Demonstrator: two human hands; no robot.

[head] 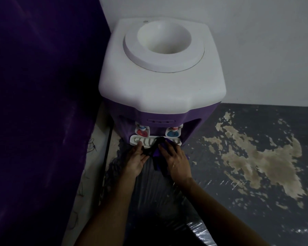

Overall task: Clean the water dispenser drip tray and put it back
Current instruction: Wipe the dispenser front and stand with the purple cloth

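Drip tray (140, 140), white and slotted, is sitting in place at the foot of a purple-and-white water dispenser (160, 82), below the red tap (142, 132) and blue tap (172, 133). Left hand (136, 161) is resting with fingers (138, 148) spread flat on the tray's front edge, grasping nothing. Right hand (176, 161) is pressing a dark purple cloth (156, 151) onto the tray, fingers extended over it. Dispenser is standing on a dark floor (247, 157) with worn pale patches, beside a white wall (256, 41) and a purple curtain (39, 86).
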